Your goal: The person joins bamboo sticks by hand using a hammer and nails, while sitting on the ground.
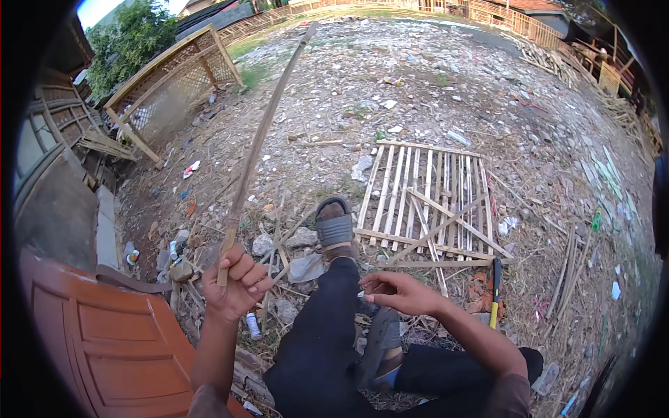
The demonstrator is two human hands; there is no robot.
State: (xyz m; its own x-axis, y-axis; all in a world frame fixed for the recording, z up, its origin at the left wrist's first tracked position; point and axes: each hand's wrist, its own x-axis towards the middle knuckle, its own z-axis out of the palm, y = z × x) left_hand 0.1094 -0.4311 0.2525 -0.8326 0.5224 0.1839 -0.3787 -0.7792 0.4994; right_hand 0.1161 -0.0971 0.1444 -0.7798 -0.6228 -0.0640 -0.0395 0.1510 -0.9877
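Note:
My left hand point(235, 284) is closed around the lower end of a long, weathered bamboo strip point(261, 136), which stands up at a slant, its far tip leaning away and to the right. My right hand point(398, 292) hovers over my lap, thumb and fingers pinched together. A small pale bit shows at its fingertips, too small to name. Beyond that hand a panel of bamboo slats point(397, 195) lies on the ground, with loose strips crossed over it. By its near right corner is a hammer point(495, 292) with a black and yellow handle.
A brown panelled door point(132, 341) lies at the lower left. Behind it stands a framed lattice panel point(171, 94). Stones, litter and loose bamboo sticks point(568, 272) cover the ground. A white bottle point(253, 325) lies beside my left forearm. My sandalled foot point(334, 223) is stretched ahead.

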